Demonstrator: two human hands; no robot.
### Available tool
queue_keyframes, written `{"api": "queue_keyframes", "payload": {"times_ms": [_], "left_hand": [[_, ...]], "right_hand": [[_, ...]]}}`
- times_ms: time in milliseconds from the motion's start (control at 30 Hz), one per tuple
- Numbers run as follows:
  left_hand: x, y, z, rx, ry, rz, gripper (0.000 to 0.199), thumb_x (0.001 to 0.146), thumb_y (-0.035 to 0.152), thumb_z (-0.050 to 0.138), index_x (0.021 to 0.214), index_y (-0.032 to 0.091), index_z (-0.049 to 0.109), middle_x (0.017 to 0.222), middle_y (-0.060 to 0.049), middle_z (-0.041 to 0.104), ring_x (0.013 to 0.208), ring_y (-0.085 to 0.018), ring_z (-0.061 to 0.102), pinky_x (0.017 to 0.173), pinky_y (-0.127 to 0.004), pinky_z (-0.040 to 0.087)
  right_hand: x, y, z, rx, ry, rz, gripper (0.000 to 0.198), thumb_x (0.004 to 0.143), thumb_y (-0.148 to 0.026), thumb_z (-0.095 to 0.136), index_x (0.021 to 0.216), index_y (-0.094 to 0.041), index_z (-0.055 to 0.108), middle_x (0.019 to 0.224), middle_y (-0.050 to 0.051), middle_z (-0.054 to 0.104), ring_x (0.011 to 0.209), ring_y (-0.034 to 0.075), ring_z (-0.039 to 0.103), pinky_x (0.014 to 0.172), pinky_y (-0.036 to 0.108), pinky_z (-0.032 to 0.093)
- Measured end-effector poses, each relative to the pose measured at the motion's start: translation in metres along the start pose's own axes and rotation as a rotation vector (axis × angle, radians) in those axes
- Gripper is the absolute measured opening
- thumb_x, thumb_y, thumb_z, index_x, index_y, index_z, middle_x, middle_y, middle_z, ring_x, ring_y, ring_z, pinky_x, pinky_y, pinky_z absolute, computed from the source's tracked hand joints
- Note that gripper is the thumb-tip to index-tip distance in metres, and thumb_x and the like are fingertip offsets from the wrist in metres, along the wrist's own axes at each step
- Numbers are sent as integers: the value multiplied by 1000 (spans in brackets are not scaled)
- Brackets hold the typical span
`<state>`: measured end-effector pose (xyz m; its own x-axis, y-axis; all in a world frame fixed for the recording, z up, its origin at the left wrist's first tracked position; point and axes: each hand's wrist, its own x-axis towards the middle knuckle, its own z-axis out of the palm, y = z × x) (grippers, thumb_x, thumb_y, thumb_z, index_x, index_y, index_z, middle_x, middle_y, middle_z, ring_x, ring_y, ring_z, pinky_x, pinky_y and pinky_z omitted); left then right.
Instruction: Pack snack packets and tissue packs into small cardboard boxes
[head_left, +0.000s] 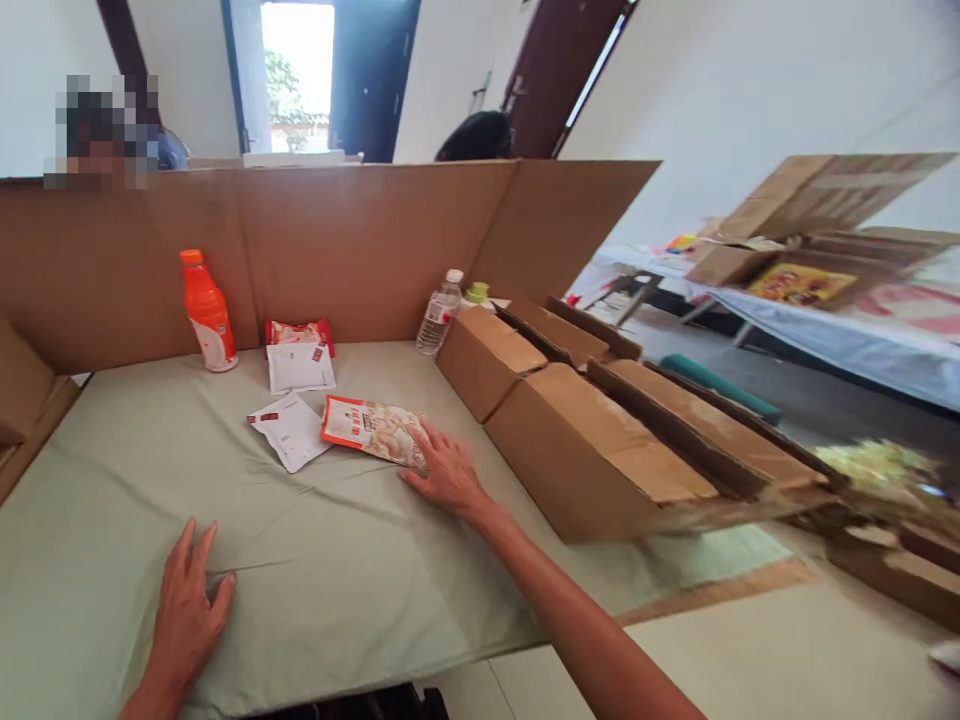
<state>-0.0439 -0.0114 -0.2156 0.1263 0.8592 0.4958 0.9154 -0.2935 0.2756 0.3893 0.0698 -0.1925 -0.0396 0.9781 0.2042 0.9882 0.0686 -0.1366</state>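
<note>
My right hand [448, 474] rests over the right end of a red-and-white snack bag [367, 428] that lies flat on the table. Its fingers are spread and slightly blurred, and the thumb stays apart from them. At the lower left, my left hand [187, 600] lies on the pale green cloth [337, 570] with fingers stretched and nothing in it. Left of the bag is a white packet [290, 432], turned at an angle. Behind it, a second white packet [301, 369] partly covers a red packet [298, 331].
An orange bottle [208, 312] and a clear water bottle [439, 315] stand before a cardboard wall [360, 250]. Cardboard boxes [577, 440] line the right side, with a green cap [476, 293] behind them. Two people [480, 135] are partly visible beyond the wall. Another table [810, 310] stands far right.
</note>
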Motion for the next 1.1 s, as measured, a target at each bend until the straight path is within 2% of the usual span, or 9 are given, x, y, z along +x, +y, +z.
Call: {"api": "queue_keyframes", "payload": {"times_ms": [167,367,500,600,700,800,900,1000,1100], "left_hand": [[-23,0,7,-44,75,-113,45,98,35,44,136,16,59,148,-20,53,132,-35,56,104,-59,54],[-31,14,1,-92,-17,-171,38,91,22,48,122,17,70,145,-18,57,131,-34,58,105,-59,53],[-36,30,-8,-64,-20,-186,39,80,17,58,116,22,72,143,-14,60,129,-30,60,104,-50,56],[-30,22,-26,-25,29,-178,47,75,17,61,121,23,70,144,-14,60,128,-28,62,99,-44,59],[-9,-18,-71,78,159,-227,47,80,20,57,126,20,66,146,-18,56,133,-31,57,105,-50,54],[31,-78,-142,205,293,-336,48,88,25,53,134,13,58,156,-23,42,149,-37,36,120,-59,33],[75,-135,-218,351,348,-434,57,86,25,54,141,9,50,162,-22,34,155,-35,20,127,-56,16],[108,-174,-273,451,322,-551,56,79,21,55,133,6,56,144,-25,55,145,-39,37,121,-59,22],[118,-185,-295,456,222,-583,39,74,22,51,106,9,69,101,-21,73,111,-39,64,103,-57,43]], "right_hand": [[85,-37,29,-20,-40,-58,52,97,-40,50,144,-19,56,145,14,59,128,28,57,101,38,44],[108,-75,42,-34,6,-76,38,101,-25,36,106,-13,72,102,16,76,92,23,69,83,31,49],[112,-94,58,6,77,-174,41,101,-33,41,126,-12,65,128,17,68,114,27,65,94,39,50],[113,-101,74,-22,135,-185,49,96,-39,48,131,-8,62,134,22,64,117,34,62,96,47,51],[110,-101,86,-55,182,-205,45,96,-27,43,128,-5,65,131,23,66,116,35,63,95,48,51],[103,-101,90,-47,240,-189,46,96,-24,40,130,-8,65,133,22,66,115,37,63,92,51,53],[96,-105,86,-20,251,-140,47,96,-25,37,131,-9,66,134,22,65,117,38,62,90,55,55],[94,-111,82,-10,221,-78,50,97,-26,35,131,-9,67,138,22,63,116,39,63,90,57,54],[96,-115,83,8,196,-52,51,97,-25,34,133,-9,66,140,21,62,115,39,65,90,58,54]]}}
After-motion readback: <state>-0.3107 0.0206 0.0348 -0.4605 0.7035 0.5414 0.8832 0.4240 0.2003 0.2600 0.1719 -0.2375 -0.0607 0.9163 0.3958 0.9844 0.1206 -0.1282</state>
